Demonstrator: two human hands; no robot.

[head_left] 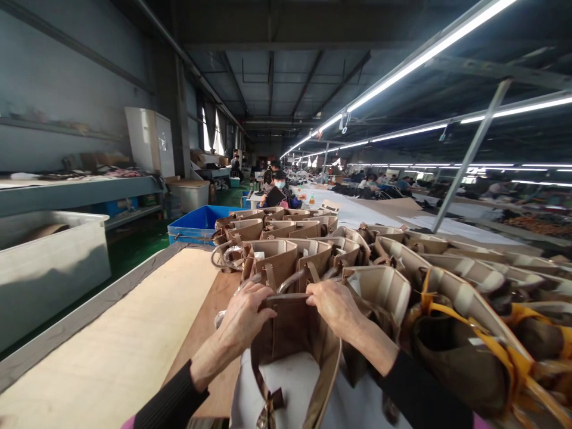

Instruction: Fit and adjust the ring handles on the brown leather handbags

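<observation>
A brown handbag [292, 325] with its mouth facing me stands at the near edge of the table. My left hand [245, 316] grips the left end of its far top rim, thumb and fingers closed on the edge. The right end of the same rim is pinched by my right hand [337, 310]. A strap with a metal buckle [267, 411] hangs at the bag's near side. Pale material lies inside or beneath the bag; I cannot tell which. Just beyond my hands stand more brown bags [272, 259], upright with pale linings.
Bags with yellow straps [469, 339] crowd the right side. To the left runs a pale board [120, 328], with a white bin [53, 262] past it. A blue crate [196, 223] stands beyond the table. A person [274, 190] sits farther back.
</observation>
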